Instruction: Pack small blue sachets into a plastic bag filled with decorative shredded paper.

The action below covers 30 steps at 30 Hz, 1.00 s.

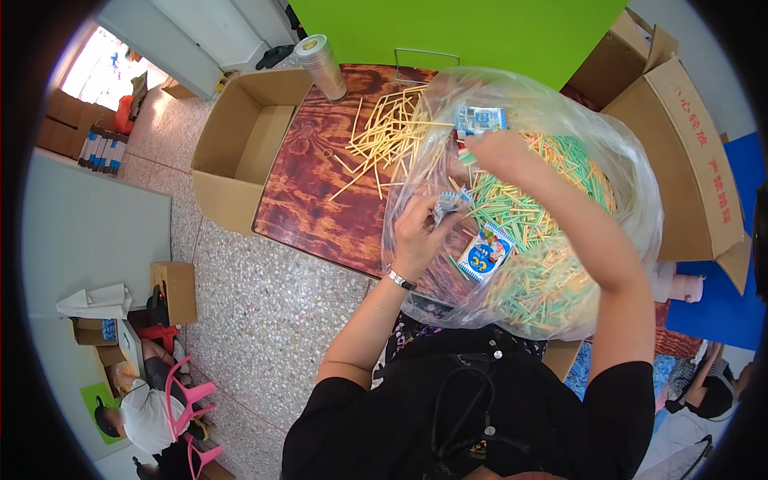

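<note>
My left hand (pixel 420 230), a watch on its wrist, is closed on a small blue-and-white plastic packet (pixel 450 206). Farther right, my right hand (pixel 506 157) pinches something green and pale, too blurred to make out. A blue-and-clear packet (pixel 480 119) lies just beyond its fingers. Under both hands spreads a large clear plastic bag (pixel 640 192), with a heap of short thin green, yellow and orange sticks (pixel 520 200). Another blue-and-white packet (pixel 486 252) rests on the near side of this heap, right of my left hand.
Long yellow sticks (pixel 390 132) are scattered over the reddish wooden table (pixel 300 188). At the back left stands a stack of clear cups (pixel 320 66). Open cardboard boxes flank the table, one left (pixel 232 136), one right (pixel 680 152). A seated person (pixel 152 412) is at far left.
</note>
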Each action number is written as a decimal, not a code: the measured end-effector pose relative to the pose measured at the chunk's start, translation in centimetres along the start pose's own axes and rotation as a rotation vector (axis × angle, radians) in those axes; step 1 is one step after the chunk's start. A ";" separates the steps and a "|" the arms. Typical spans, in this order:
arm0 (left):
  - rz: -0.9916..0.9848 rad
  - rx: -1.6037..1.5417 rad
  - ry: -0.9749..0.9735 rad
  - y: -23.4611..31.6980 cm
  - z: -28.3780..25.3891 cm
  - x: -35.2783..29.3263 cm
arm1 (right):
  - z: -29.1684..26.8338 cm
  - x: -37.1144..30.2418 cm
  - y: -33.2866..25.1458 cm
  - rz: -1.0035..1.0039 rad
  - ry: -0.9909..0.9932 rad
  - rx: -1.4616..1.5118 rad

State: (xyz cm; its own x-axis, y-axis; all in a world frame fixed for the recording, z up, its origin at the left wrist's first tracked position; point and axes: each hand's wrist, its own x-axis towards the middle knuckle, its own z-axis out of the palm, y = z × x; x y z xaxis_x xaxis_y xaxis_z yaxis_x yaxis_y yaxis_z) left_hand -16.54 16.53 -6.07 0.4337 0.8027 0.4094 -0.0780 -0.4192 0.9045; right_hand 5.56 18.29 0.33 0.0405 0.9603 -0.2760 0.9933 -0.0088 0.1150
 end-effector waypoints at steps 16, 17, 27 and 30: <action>0.249 0.245 -0.002 1.4 1.2 0.9 | -11.3 -9.0 -0.1 -0.489 -0.273 0.264; 0.250 0.246 -0.002 1.4 1.2 0.8 | -11.4 -8.9 -0.1 -0.481 -0.276 0.229; 0.356 0.272 -0.015 1.7 1.4 0.5 | -12.0 -8.7 -2.6 -0.106 -0.400 -0.110; 0.390 0.298 -0.002 1.8 1.4 0.5 | -13.2 -9.0 -3.7 -0.121 -0.395 -0.179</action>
State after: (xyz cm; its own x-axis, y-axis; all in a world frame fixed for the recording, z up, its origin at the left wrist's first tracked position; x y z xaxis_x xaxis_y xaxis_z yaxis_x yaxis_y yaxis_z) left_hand -15.18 15.58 -4.40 0.4251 0.5613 0.7101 0.0257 -0.7917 0.6104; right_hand 0.08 13.34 14.96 -0.0022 0.7711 -0.6367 0.9604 0.1789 0.2134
